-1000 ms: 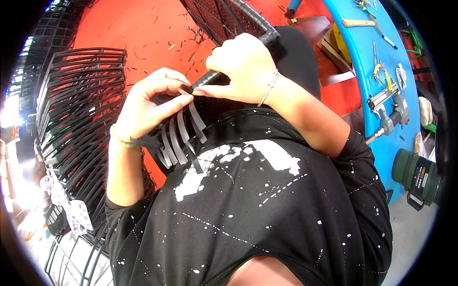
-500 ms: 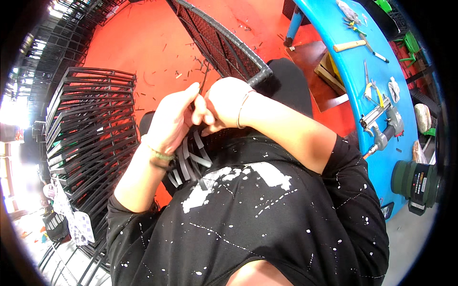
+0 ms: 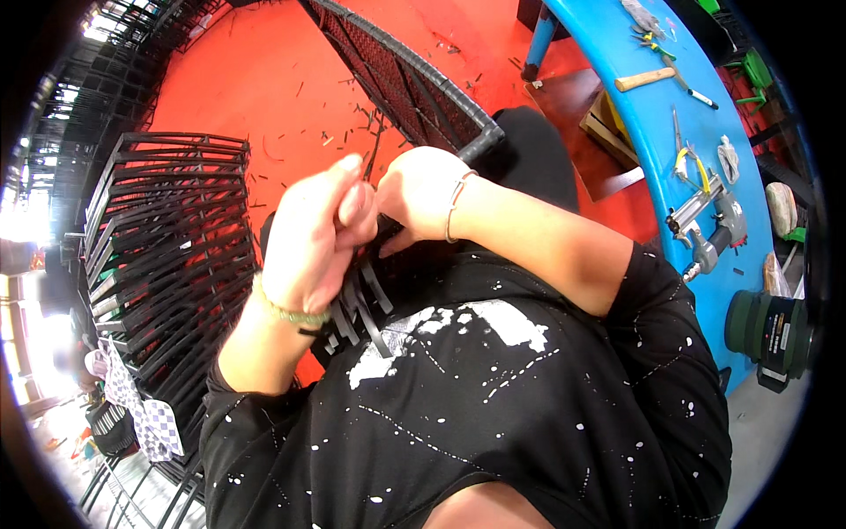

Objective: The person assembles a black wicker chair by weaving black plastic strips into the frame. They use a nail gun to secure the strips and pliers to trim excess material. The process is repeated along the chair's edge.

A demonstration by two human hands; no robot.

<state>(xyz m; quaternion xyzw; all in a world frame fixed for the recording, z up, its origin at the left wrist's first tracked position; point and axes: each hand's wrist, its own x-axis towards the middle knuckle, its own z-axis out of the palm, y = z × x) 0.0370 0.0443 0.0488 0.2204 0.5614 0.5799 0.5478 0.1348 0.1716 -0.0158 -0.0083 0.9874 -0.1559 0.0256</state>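
Looks like mid-step strip handling: dark strip (image 3: 375, 145) pokes out between left hand (image 3: 313, 234) and right hand (image 3: 425, 194), both curled, pinch hidden, can't tell. Next move probably calls for steady tension.

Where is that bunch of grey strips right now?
In the head view, left of centre, the grey strips fan out just below the left hand, in front of the black shirt.
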